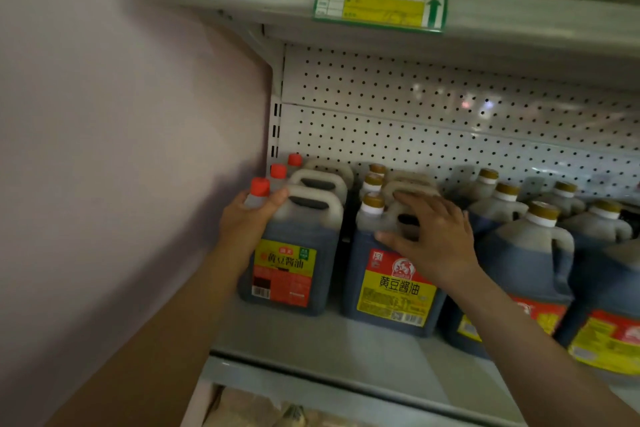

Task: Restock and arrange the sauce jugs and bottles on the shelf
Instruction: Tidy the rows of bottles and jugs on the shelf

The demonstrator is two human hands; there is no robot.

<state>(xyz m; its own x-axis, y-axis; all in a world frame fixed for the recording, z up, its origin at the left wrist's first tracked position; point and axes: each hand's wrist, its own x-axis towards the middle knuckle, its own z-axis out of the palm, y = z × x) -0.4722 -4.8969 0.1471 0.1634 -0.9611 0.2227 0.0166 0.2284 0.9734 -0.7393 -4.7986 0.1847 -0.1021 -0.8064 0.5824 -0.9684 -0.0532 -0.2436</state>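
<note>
A grey shelf (346,340) carries rows of dark soy sauce jugs. At the far left stands a red-capped jug (294,253) with a yellow and red label, and two more red-capped jugs line up behind it. My left hand (247,222) grips this front jug at its shoulder, just below the cap. Beside it stands a gold-capped jug (388,288) with a red and yellow label. My right hand (433,236) lies over that jug's handle with fingers spread and thumb against its front.
More gold-capped jugs (526,253) fill the shelf to the right. A pale wall (104,149) closes off the left side. A white pegboard back panel (415,114) stands behind the jugs, and an upper shelf with a green and yellow price tag (379,3) hangs overhead.
</note>
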